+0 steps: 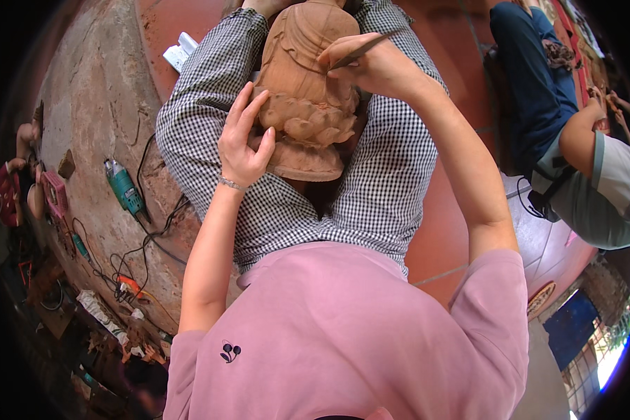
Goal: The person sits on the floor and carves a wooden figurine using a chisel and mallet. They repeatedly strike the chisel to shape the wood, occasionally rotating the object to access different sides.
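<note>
A carved wooden statue (311, 105) with draped folds and a lotus-petal base stands between my knees, its round foot nearest me. My left hand (246, 140) lies against the left side of the petals, fingers stretched and thumb apart. In my right hand (374, 66), pinched between thumb and fingers, is a thin dark flat strip (362, 52) with a pointed far end. Its lower end is close to the carved folds on the statue's right side. Whether it touches the wood I cannot tell. The statue's top runs out of view.
A green power tool (124, 187) with black cords (143, 241) lies on the stone slab (91, 91) at left. A pale metal piece (180, 52) is beside my left knee. Another person (574, 154) sits at right; more people are at far left. Red tiles (434, 231) cover the floor.
</note>
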Motion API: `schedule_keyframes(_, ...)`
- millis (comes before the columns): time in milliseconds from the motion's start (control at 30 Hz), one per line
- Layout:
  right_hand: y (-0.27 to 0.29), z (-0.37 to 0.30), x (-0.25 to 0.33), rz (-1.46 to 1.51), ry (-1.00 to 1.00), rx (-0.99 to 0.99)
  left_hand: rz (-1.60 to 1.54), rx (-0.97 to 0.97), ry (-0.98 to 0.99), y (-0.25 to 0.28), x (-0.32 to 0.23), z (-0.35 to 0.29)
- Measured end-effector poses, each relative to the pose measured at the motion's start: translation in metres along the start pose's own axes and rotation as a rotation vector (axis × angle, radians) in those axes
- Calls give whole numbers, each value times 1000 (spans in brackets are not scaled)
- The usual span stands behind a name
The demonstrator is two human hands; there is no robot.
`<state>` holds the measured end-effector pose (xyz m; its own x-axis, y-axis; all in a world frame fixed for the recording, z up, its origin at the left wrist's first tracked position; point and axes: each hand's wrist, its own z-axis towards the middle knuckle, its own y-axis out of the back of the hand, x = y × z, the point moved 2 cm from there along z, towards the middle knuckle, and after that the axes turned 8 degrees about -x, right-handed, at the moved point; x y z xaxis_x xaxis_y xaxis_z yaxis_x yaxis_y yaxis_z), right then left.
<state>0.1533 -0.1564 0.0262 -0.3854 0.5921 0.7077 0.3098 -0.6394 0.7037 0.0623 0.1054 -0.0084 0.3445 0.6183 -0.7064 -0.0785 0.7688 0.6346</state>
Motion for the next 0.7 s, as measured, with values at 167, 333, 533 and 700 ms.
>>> schedule_keyframes(167, -3, -10, 4, -86, 94, -36, 25, -2, -33, 0, 1, 0)
schedule_keyframes(333, -3, 2, -9, 78, -71, -74, -19, 35, 17, 1, -2, 1)
schedule_keyframes(533, 1, -1, 7, -163, 13, 43, 9, 3, -10, 1, -1, 0)
schedule_keyframes(700, 4, 7, 0, -107, -34, 111, 3, 10, 4, 1, -1, -2)
